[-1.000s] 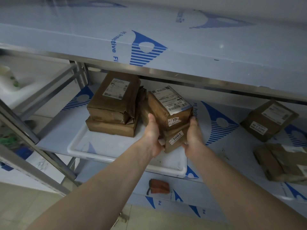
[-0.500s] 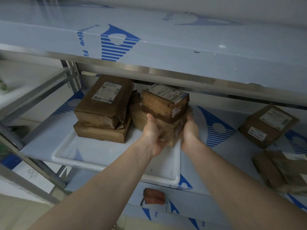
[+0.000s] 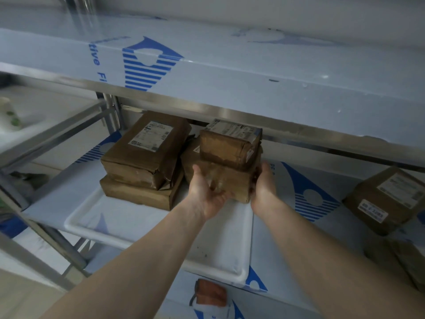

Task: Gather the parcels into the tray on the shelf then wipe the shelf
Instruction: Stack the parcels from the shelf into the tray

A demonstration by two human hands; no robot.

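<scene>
Brown paper wraps every parcel in view. A pair of stacked parcels (image 3: 226, 164) is being set into the far right part of the white tray (image 3: 128, 223) on the blue-filmed middle shelf (image 3: 276, 238). The stack is flanked by both hands: the left hand (image 3: 207, 192) is laid against its near left face with the fingers fairly straight, palm turned up and blurred, and the right hand (image 3: 264, 187) is pressed against its right side, its fingers hidden behind the box, so whether they curl round it cannot be told. Neither hand is plainly clamped on the parcels.

For the step to be done well, the stack should be lowered flat until its base is fully borne by the tray floor, kept clear of the tray's right rim, and nudged left until it sits just beside the taller left stack (image 3: 145, 162). The upper small parcel should be steadied as the hands are withdrawn, since it could slide off the lower one.

The held stack's long axis is judged to run from near right to far left, roughly parallel to the left stack, with the shipping label (image 3: 232, 128) facing up. Two more parcels, one labelled (image 3: 388, 199) and one nearer (image 3: 400, 256), are left on the shelf to the right, well apart from the tray.
</scene>
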